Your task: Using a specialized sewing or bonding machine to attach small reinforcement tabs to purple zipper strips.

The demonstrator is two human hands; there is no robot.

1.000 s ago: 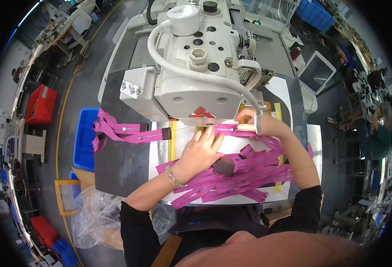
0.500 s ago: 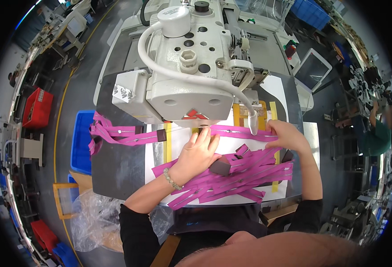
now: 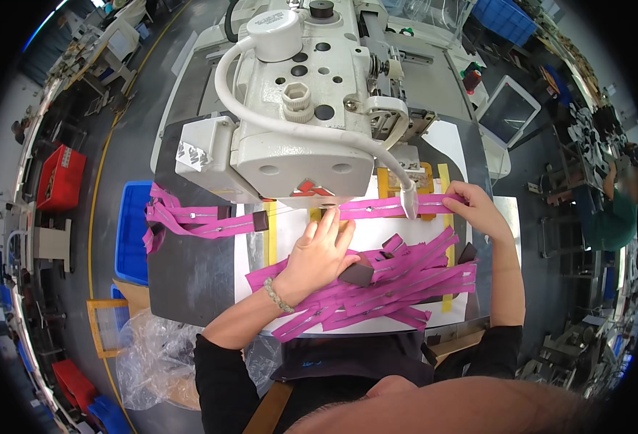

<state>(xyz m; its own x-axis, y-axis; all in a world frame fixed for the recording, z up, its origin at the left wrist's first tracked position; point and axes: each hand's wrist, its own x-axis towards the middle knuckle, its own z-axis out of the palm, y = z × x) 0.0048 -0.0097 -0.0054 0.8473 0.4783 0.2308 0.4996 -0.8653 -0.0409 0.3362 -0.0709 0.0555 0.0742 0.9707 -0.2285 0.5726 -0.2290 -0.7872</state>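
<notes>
Magenta strap (image 3: 388,207), likely light, limp and floppy, stretched flat under the sewing machine (image 3: 297,123) head, pinched at its far end by right hand (image 3: 478,210), pressed by left hand (image 3: 319,253) fingertips, open; best held at both ends.

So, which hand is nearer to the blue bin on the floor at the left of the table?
The left hand. It rests on the table under the sewing machine, well right of the blue bin. The right hand is farther right, holding the magenta strip.
</notes>
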